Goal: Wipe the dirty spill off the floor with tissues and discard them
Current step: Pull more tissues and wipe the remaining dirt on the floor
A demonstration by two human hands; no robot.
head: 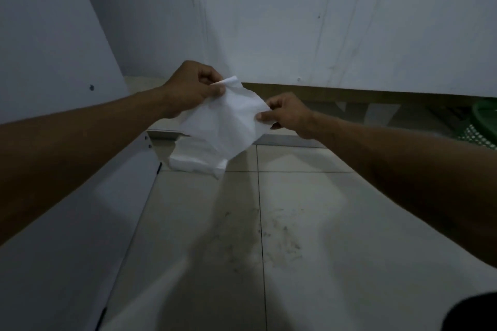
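Above the pale tiled floor (309, 223), 2 bare hands hold a thin white crumpled tissue sheet (226, 126) stretched in mid-air between them. Left hand (193, 88) pinches the tissue's upper far corner between thumb and curled fingers; right hand (287, 115) pinches its right edge the same way. The sheet is creased, clean-looking, hanging to a folded lower edge. Nearer on the tiles, straddling a grout line, lies the dirty spill of dark grey smudges and specks (269, 234). A green perforated plastic basket (481, 126) sits at far right, a white panel (80, 223) at left.
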